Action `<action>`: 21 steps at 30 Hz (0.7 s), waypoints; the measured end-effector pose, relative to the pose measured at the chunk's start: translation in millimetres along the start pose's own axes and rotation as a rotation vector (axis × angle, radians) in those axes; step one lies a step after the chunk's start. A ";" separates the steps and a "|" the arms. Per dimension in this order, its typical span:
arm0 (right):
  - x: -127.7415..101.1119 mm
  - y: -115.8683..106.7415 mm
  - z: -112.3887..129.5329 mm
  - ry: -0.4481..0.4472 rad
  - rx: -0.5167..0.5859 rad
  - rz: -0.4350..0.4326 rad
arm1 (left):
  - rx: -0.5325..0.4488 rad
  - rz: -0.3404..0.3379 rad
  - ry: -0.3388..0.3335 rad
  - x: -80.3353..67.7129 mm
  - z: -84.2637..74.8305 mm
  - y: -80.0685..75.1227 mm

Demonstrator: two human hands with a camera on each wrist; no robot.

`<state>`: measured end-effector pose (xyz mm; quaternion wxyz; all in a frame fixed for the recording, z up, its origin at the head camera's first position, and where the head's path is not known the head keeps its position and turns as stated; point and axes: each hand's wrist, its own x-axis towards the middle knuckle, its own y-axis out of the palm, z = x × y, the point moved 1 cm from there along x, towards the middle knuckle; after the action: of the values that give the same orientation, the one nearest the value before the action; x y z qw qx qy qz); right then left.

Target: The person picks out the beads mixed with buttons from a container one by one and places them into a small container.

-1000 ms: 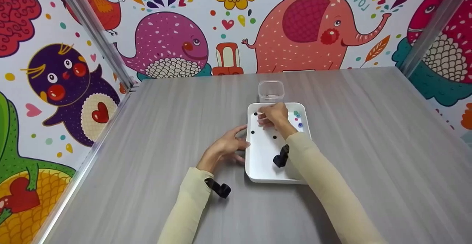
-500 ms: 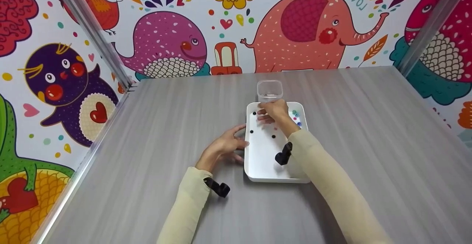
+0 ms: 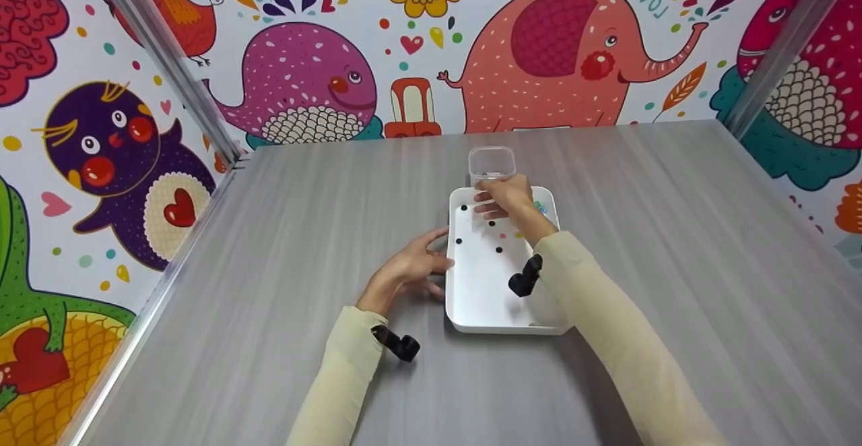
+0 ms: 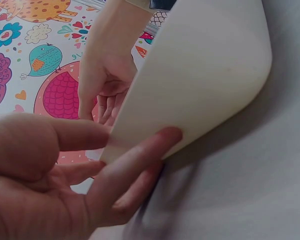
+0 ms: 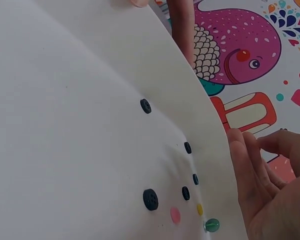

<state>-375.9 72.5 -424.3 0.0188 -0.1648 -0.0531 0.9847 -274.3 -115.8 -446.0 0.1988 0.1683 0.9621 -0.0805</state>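
A white tray (image 3: 498,328) lies mid-table with several small buttons in it: black ones (image 3: 499,249) (image 5: 150,199), a pink one (image 5: 175,215) and a green bead (image 5: 212,225). Just behind the tray stands a small clear container (image 3: 491,162). My right hand (image 3: 502,198) hovers over the tray's far end, close to the container, thumb and fingertips (image 5: 255,150) pinched together on something too small to make out. My left hand (image 3: 411,267) rests on the table with straight fingers (image 4: 140,160) against the tray's left outer wall (image 4: 200,80).
The grey table (image 3: 673,264) is boxed in by cartoon-printed walls (image 3: 303,82) on the left, back and right, with metal posts (image 3: 168,62) at the corners. More coloured buttons (image 3: 542,208) lie in the tray's far right corner.
My right hand has risen from the tray floor and moved away from me toward the clear container. The left hand and the tray have stayed put.
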 end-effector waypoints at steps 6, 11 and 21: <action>-0.1 -4.7 3.8 -0.021 -0.029 0.011 | -0.001 0.002 0.001 0.3 0.7 -0.8; 0.2 -7.6 6.9 -0.040 -0.052 0.015 | -0.006 0.000 0.009 0.5 0.7 -1.1; 2.8 -15.1 9.6 -0.053 -0.034 0.028 | 0.021 0.010 0.007 -1.6 -0.4 -1.3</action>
<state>-381.4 86.7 -414.6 0.0006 -0.1396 -0.0680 0.9879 -273.5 -117.5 -444.8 0.1939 0.1757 0.9611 -0.0889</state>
